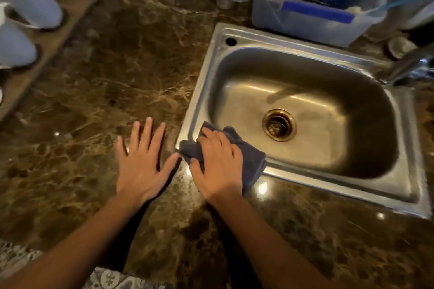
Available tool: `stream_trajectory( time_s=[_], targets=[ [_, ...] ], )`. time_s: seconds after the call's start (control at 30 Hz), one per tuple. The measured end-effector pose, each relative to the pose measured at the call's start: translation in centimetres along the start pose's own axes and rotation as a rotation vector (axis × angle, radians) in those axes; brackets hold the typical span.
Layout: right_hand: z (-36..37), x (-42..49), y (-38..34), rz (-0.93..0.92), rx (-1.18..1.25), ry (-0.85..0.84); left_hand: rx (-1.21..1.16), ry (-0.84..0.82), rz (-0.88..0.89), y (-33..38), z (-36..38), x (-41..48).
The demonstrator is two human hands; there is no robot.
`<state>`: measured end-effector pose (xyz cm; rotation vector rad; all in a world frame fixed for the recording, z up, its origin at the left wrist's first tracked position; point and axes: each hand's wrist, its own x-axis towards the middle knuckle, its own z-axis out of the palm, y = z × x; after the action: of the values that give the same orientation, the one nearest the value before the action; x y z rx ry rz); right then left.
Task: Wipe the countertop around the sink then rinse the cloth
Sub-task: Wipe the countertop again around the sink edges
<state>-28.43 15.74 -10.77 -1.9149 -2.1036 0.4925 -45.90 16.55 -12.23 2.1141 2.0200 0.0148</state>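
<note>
Where the head view looks down on the work area, the right hand (217, 166) lies palm-down on the dark grey cloth (252, 162), fingers laid nearly straight across it and pressing it flat; no fingers curl round it. The cloth is bunched over the near left corner of the steel sink (202, 91), partly on the rim and partly overhanging the basin edge, with one fold touching the brown marbled countertop (105, 82).

The left hand (141, 166) rests flat on the countertop just beside the cloth, fingers spread and straight, holding nothing. Its thumb tip is near the cloth's left fold.

The drain (279, 128) sits in the basin floor, apart from the cloth. A metal faucet (408, 67) stands at the sink's right rim. Behind the sink is a translucent plastic tub (305, 28) holding utensils. At far left, white cups (35, 7) stand on a wooden board (56, 42).
</note>
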Motion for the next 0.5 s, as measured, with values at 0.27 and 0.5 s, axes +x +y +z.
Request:
stream_trajectory(
  time_s=[0.27,0.5],
  targets=[
    [-1.7,-1.4,3.4,-0.129,0.018,-0.038,-0.053,0.056,0.012,0.4,-0.1,0.1],
    [-8.1,-5.9,13.7,-0.004,0.032,-0.058,-0.035,0.067,0.003,0.5,-0.1,0.2]
  ],
)
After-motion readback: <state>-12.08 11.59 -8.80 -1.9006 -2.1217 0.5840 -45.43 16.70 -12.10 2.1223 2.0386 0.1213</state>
